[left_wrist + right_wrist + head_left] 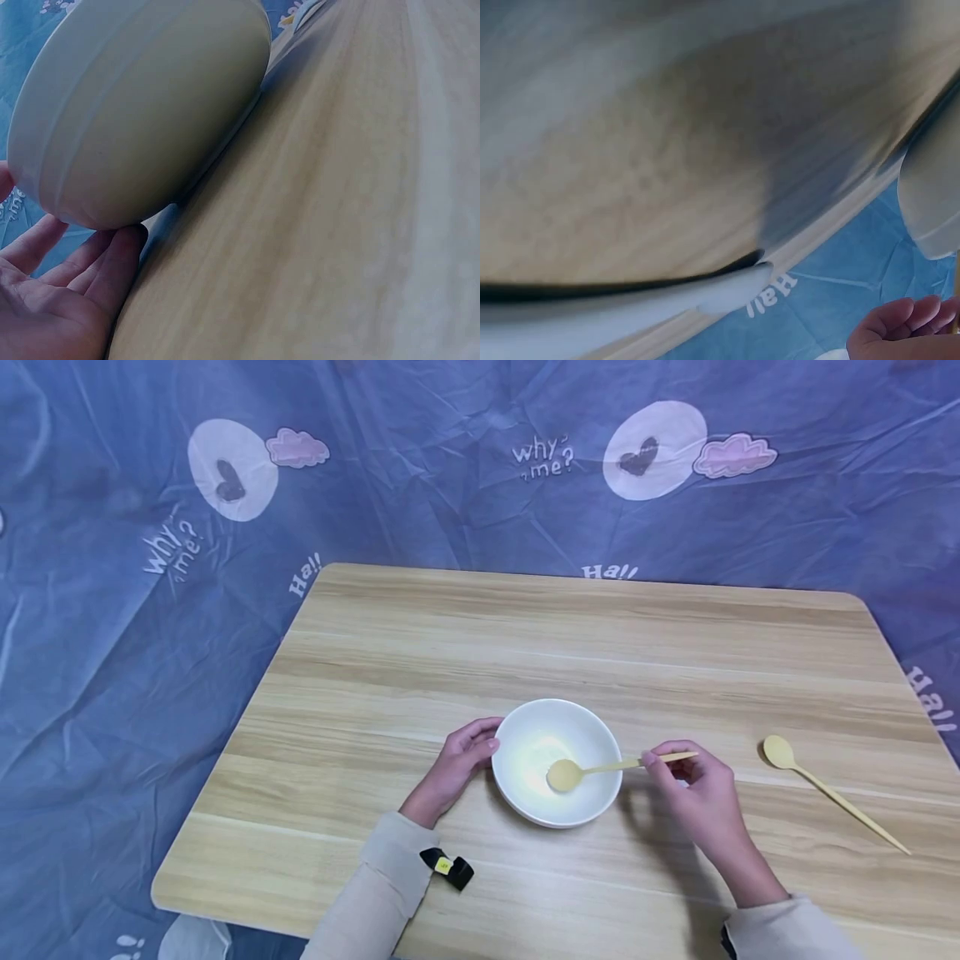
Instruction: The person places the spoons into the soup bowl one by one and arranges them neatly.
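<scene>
A white bowl (557,760) stands on the wooden table (570,635), near its front edge. My left hand (480,745) lies against the bowl's left wall. In the left wrist view its fingers (112,262) are extended and touch the underside of the bowl (142,105). My right hand (660,760) pinches the handle of a wooden spoon (600,767) just right of the bowl. The spoon's head sits inside the bowl, low over its bottom. The right wrist view is blurred; it shows only the fingers (900,330) and the bowl's edge (934,202).
A second wooden spoon (825,789) lies flat on the table at the right, its head pointing away from me. A blue printed cloth (112,635) surrounds the table on all sides. A black strap (447,867) sits at my left wrist.
</scene>
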Available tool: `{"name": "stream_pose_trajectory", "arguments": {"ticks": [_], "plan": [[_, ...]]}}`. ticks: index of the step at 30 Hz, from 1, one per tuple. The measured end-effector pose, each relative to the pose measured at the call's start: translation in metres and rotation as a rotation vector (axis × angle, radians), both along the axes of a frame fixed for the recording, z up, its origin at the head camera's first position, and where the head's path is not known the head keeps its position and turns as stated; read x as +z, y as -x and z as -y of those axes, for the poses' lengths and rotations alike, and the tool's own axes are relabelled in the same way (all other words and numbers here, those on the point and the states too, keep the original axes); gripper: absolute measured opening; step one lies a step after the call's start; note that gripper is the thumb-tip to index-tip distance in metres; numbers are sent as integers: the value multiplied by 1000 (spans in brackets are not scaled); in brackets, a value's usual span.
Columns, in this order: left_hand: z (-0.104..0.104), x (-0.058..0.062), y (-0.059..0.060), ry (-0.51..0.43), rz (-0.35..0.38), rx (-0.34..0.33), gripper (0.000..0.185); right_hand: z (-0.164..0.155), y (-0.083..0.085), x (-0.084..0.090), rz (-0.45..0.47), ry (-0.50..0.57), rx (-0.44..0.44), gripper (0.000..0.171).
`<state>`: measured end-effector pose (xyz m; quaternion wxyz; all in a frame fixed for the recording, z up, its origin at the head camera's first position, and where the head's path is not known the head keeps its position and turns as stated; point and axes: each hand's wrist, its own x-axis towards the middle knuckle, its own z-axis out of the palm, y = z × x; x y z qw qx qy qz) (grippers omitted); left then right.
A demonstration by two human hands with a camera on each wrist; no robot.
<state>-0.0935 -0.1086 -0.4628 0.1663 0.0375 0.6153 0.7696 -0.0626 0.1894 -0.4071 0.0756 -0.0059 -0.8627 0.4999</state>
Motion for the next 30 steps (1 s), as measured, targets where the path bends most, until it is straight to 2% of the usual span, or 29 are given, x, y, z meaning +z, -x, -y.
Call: {"name": "stream_pose_trajectory", "arguments": {"ticks": [11,22,30], "plan": [[0,1,-1,-11,-14,4,46,8,1,-5,51,31,15,11],[1,0,0,6,0,-1,46,13,0,-7,96,6,30,13],[1,-1,0,8,-3,4,45,14,0,-9,165,-19,58,20]]}}
